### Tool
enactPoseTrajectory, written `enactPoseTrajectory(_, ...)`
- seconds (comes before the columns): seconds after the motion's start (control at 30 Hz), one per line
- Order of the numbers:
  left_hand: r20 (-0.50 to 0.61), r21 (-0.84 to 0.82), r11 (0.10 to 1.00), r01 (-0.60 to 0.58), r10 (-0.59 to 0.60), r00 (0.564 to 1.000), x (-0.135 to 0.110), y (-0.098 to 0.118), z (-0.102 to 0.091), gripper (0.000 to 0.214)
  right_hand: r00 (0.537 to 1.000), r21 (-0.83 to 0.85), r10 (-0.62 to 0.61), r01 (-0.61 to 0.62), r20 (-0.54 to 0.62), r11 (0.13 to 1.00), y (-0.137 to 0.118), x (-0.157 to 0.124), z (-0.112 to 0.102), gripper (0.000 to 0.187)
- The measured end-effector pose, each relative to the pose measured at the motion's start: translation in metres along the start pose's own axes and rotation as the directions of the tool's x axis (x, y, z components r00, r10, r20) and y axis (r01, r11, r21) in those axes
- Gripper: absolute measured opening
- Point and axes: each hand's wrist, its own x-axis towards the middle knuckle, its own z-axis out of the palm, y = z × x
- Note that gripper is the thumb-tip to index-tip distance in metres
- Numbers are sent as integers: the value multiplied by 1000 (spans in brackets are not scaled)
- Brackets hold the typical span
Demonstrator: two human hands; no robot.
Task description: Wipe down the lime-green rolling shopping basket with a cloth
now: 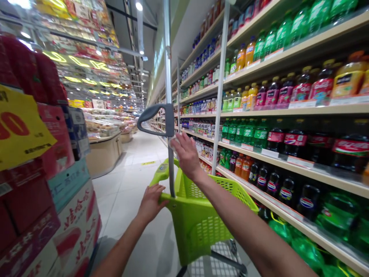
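A lime-green plastic shopping cart [198, 219] stands in front of me, its side walls pierced with small holes. A metal pole [167, 57] rises at its near left corner, with a grey loop handle [152, 119] fixed partway up. My left hand [151, 202] grips the green rim close to the pole's foot, thumb curled over it. Just below the loop handle, my right hand [184, 152] presses a white wipe [173, 142] against the pole. That wipe is mostly hidden under my fingers.
Shelves of bottled drinks [253, 130] run along the right. On the left, stacked drink cartons [72, 215] carry a yellow price sign [23, 127]. Farther ahead, a rounded display counter [106, 154] borders the pale tiled aisle [129, 169].
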Motion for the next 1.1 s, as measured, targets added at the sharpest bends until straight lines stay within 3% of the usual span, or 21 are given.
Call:
enactPoseTrajectory(0.07,-21,-1,1000,-2,2,1000,0,-1,5,42,990,-18,-105,107,91,994,-1,10,6,42)
enactPoseTrajectory(0.17,-37,-6,1000,4,-4,999,-1,-1,8,41,935,-6,-228,239,272,971,3,-38,18,44)
enactPoseTrajectory(0.27,-40,-4,1000,9,-9,999,0,0,8,38,787,72,-383,400,484,914,10,-97,23,43)
enactPoseTrajectory(0.33,-37,1,1000,14,-14,999,1,1,9,35,746,71,-415,446,521,892,13,-103,22,39)
enactPoseTrajectory(0.37,-34,7,1000,19,-19,999,2,3,9,34,765,36,-405,449,501,893,14,-93,21,38)
enactPoseTrajectory(0.43,-24,24,999,30,-30,999,3,6,9,34,851,-84,-349,411,393,908,14,-57,18,35)
enactPoseTrajectory(0.47,-16,32,999,31,-30,999,3,7,9,34,908,-159,-287,346,305,925,14,-37,17,35)
enactPoseTrajectory(0.53,-3,47,999,24,-24,1000,4,11,8,34,959,-241,-216,256,182,936,14,-13,17,34)
enactPoseTrajectory(0.6,3,59,998,19,-19,1000,4,14,7,33,955,-246,-238,277,175,929,14,-22,21,32)
enactPoseTrajectory(0.7,7,82,996,23,-24,1000,4,15,4,30,875,-145,-359,421,324,895,16,-86,31,32)
enactPoseTrajectory(0.8,5,102,994,30,-30,1000,3,15,2,29,814,-40,-403,460,418,887,18,-139,36,31)
enactPoseTrajectory(0.87,8,115,993,34,-35,999,2,15,1,28,863,-56,-340,387,375,921,18,-137,33,31)
enactPoseTrajectory(0.97,13,142,989,38,-40,999,2,17,-1,28,977,-155,-146,170,159,973,17,-99,28,35)
enactPoseTrajectory(1.03,20,157,987,36,-40,999,1,17,-2,27,995,-190,-77,86,55,978,14,-85,31,36)
enactPoseTrajectory(1.1,35,167,985,41,-48,998,1,17,-3,26,993,-184,-95,106,67,977,7,-99,41,35)
